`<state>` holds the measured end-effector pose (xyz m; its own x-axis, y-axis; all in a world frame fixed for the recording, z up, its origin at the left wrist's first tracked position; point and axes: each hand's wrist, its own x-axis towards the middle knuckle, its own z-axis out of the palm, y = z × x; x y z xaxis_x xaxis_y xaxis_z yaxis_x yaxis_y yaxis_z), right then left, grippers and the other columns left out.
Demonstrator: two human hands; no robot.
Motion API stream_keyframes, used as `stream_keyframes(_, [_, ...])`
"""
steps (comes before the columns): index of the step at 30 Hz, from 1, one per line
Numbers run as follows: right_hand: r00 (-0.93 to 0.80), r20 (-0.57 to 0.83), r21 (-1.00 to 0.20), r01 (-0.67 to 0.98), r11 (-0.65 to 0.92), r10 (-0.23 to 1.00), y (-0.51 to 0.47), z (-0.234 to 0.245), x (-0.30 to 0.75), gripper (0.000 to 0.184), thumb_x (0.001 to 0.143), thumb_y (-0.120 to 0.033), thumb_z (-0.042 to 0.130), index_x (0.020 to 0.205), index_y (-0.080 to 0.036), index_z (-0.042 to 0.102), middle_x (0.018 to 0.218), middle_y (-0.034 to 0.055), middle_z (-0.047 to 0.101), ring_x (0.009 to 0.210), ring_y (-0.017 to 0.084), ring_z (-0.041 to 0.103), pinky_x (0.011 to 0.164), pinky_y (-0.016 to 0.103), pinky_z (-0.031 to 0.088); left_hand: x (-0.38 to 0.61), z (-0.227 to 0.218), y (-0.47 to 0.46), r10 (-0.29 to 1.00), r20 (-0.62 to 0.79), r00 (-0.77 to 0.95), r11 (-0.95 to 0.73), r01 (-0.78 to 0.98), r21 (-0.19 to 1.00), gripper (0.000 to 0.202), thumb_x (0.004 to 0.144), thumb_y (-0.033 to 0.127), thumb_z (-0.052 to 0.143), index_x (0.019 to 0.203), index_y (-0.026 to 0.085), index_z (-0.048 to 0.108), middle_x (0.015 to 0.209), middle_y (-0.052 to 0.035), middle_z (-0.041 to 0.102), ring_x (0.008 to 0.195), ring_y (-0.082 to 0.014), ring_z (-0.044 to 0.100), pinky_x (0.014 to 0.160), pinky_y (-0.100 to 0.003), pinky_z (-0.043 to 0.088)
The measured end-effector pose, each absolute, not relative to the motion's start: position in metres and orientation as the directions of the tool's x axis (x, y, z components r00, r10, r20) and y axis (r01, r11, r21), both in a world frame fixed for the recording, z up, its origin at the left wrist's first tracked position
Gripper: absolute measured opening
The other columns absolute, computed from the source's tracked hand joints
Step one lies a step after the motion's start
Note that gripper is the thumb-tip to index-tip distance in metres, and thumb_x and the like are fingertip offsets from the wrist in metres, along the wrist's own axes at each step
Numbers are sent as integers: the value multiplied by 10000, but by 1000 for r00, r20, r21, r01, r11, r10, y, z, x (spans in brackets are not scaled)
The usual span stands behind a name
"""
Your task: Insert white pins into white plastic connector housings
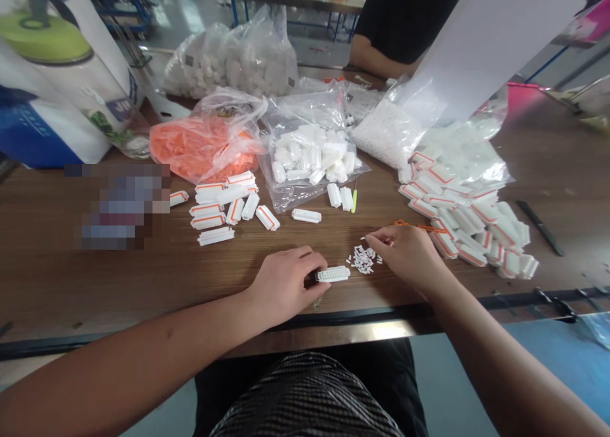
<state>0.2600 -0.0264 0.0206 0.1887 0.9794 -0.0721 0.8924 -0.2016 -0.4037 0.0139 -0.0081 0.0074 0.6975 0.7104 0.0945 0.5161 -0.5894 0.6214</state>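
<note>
My left hand (291,281) grips a white connector housing (333,274) at its left end, with its face of small holes turned up. My right hand (405,251) is closed in a pinch, and a tiny white plug (363,237) shows at its fingertips. Just below those fingertips lies a small pile of white plugs (363,259) on the table. A thin orange strip (401,222) shows on both sides of my right hand; I cannot tell whether the hand holds it.
White housings with orange edging lie left (208,220) and heaped right (469,215). Behind stand bags of orange parts (204,146), white housings (312,151) and white plugs (388,129). A green-handled tool (354,201), a dark tweezer-like tool (539,227) and a lidded jar (71,75) are around. Someone's arm (376,56) rests opposite.
</note>
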Motion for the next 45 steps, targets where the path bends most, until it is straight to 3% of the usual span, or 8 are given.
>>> stream_keyframes(9, [211,-29,-320,924,-209,977,-22,19,253,209,789,-294,595,671,-219,751,630,37,729,613,206,658,549,296,370,15,7,-8,703,107,703,-606,514,607,124,830,273,705,910,204,641,844,17,645,650,-121,574,645,-265,452])
stream_keyframes(15, [265,-96,-577,770,-271,959,-19,21,251,114,687,-254,634,622,-198,711,604,23,712,587,189,644,556,283,423,14,8,-9,709,94,699,-593,520,615,125,828,267,706,913,202,640,847,18,649,663,-123,582,661,-268,453])
stream_keyframes(20, [-16,4,-742,670,13,1000,-39,34,220,147,731,-284,610,621,-221,683,618,1,691,578,153,589,603,287,437,15,6,-10,716,80,693,-583,531,615,122,830,283,697,910,211,640,841,26,647,699,-129,595,681,-267,467])
stream_keyframes(23, [-190,82,-718,670,190,978,-49,37,203,172,775,-256,613,611,-223,650,590,-22,646,595,137,563,723,321,422,16,5,-10,716,71,694,-583,539,608,106,835,285,681,894,210,635,840,24,642,760,-146,613,704,-278,475])
stream_keyframes(27, [-272,138,-659,692,293,952,-50,31,198,179,802,-213,599,625,-209,623,587,-36,607,594,123,552,750,338,369,16,5,-10,713,68,698,-584,538,608,85,828,259,671,879,204,632,830,22,634,757,-151,608,693,-283,468])
stream_keyframes(33, [-326,157,-597,720,353,932,-47,25,199,187,833,-226,586,650,-204,620,599,-32,598,609,126,547,728,330,332,16,5,-10,704,69,707,-591,529,610,79,829,254,664,871,199,625,832,22,624,758,-156,603,684,-287,460])
stream_keyframes(41, [-437,149,-387,800,459,887,-49,36,199,245,870,-231,562,630,-198,598,623,-4,610,632,138,529,707,331,295,16,6,-10,701,45,712,-600,554,578,110,838,291,647,873,192,614,850,10,624,763,-170,604,681,-304,469])
stream_keyframes(45, [-414,151,-418,796,437,898,-49,34,197,211,852,-207,572,641,-191,571,627,-13,605,624,131,523,721,325,315,17,7,-9,700,45,713,-606,558,567,104,835,286,646,853,190,611,849,8,626,770,-170,604,689,-299,472])
